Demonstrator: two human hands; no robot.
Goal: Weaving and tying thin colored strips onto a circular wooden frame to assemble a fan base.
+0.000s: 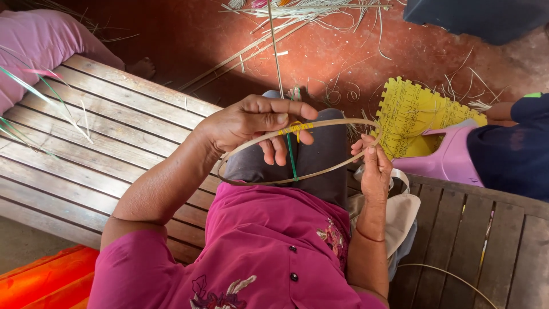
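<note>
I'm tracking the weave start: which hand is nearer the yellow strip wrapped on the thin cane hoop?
Left. The left hand grips the thin cane hoop right at the yellow strip, fingers touching it. The right hand holds the hoop's opposite end, apart from the strip.

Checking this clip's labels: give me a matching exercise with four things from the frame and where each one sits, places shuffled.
Things:
1. cane hoop
2. yellow binding
3. yellow foam mat
4. pink stool

Places:
A. on the red floor, under the stool
B. held between the left hand and right hand
C. wrapped on the hoop's top, by the left fingers
D. right of the bench, beside another person's dark sleeve

Pairs: 1-B, 2-C, 3-A, 4-D
</note>
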